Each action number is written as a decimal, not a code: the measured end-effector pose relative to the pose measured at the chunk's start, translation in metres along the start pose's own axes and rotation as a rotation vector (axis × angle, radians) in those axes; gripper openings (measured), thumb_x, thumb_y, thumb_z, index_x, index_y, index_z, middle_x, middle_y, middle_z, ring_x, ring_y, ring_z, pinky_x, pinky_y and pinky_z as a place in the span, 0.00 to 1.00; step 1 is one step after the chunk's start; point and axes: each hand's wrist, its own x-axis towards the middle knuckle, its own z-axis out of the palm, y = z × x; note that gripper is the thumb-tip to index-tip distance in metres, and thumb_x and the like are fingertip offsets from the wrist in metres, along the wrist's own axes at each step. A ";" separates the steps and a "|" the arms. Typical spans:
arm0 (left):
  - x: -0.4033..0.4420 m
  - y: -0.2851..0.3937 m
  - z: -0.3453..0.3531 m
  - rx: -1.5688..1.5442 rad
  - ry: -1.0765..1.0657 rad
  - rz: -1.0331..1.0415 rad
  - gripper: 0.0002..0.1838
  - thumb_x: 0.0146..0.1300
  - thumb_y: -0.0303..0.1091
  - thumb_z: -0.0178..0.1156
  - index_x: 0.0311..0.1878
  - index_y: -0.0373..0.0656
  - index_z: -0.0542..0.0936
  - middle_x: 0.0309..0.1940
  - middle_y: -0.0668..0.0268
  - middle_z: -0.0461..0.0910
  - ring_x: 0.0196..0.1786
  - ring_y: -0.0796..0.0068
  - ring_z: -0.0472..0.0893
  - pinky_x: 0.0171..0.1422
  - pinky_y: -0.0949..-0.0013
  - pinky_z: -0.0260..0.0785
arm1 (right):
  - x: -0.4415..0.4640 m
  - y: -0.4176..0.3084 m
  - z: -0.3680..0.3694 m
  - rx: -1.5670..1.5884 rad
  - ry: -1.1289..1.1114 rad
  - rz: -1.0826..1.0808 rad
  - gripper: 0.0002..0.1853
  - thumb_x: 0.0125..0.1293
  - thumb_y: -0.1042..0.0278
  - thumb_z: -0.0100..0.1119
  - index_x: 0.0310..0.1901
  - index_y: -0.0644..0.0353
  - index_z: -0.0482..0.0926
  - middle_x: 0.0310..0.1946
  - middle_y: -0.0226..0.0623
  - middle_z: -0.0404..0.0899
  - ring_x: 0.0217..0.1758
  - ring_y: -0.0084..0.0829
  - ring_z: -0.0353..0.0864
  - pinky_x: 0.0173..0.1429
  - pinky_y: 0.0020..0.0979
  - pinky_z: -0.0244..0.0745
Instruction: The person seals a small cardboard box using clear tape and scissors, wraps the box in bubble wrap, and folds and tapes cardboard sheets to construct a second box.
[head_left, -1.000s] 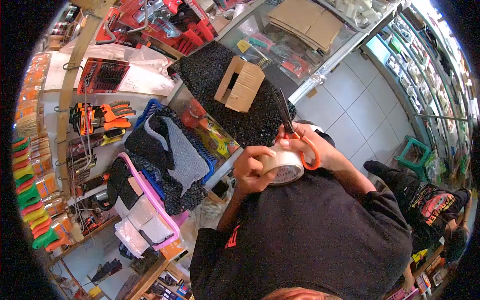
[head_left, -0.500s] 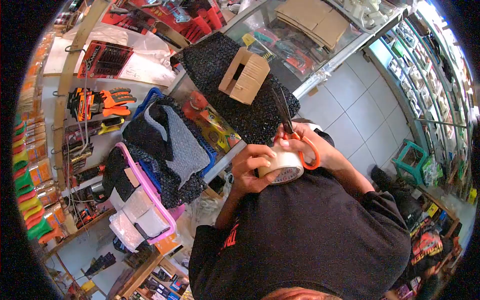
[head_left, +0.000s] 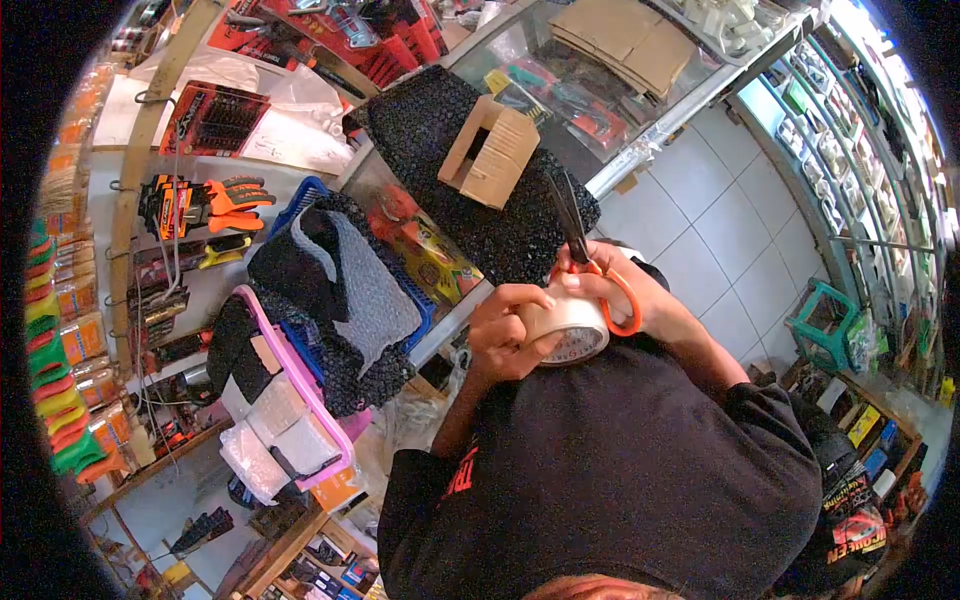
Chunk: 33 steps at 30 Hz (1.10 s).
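Note:
My left hand (head_left: 508, 332) is wrapped round a wide roll of whitish tape (head_left: 566, 325), held close in front of my chest. In my right hand (head_left: 598, 276) is a pair of scissors (head_left: 622, 305) with orange handles. Their dark blades point away from me, beyond the roll, and look nearly closed. The fingers of the right hand also touch the top of the roll. Ahead, a small open cardboard box (head_left: 508, 160) sits on black bubble wrap (head_left: 420, 125) spread over the glass counter. Whether a strip of tape is pulled loose I cannot tell.
Left of me are a blue basket (head_left: 415, 300) with bubble wrap and a pink-rimmed bin (head_left: 300, 390). Flattened cardboard (head_left: 625, 45) lies on the counter's far end. A teal stool (head_left: 822, 325) stands right on the tiled floor (head_left: 690, 270). A person in dark clothing (head_left: 835, 530) is at lower right.
The roll has turned slightly in my hands, and my left fingers have shifted on it. The scissors barely moved. At right, the person in dark clothing has moved down in the view.

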 end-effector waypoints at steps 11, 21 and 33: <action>0.000 0.004 0.003 0.068 0.049 -0.006 0.19 0.58 0.32 0.77 0.43 0.48 0.74 0.48 0.51 0.83 0.39 0.67 0.82 0.42 0.66 0.75 | 0.003 -0.011 0.004 0.005 -0.042 -0.009 0.13 0.70 0.63 0.69 0.49 0.56 0.76 0.43 0.25 0.80 0.44 0.17 0.78 0.48 0.24 0.74; -0.001 0.001 0.004 0.066 0.073 -0.043 0.20 0.57 0.34 0.79 0.41 0.47 0.74 0.47 0.52 0.84 0.36 0.69 0.81 0.40 0.67 0.74 | 0.006 -0.001 -0.007 -0.010 -0.017 0.013 0.13 0.69 0.64 0.70 0.49 0.56 0.77 0.44 0.27 0.80 0.46 0.18 0.79 0.50 0.24 0.75; 0.000 0.004 0.006 0.032 0.050 -0.072 0.19 0.57 0.27 0.77 0.38 0.46 0.71 0.48 0.53 0.83 0.41 0.66 0.84 0.44 0.66 0.77 | -0.001 -0.010 -0.005 -0.007 0.025 0.031 0.11 0.71 0.66 0.68 0.49 0.56 0.77 0.44 0.25 0.80 0.47 0.16 0.79 0.50 0.23 0.75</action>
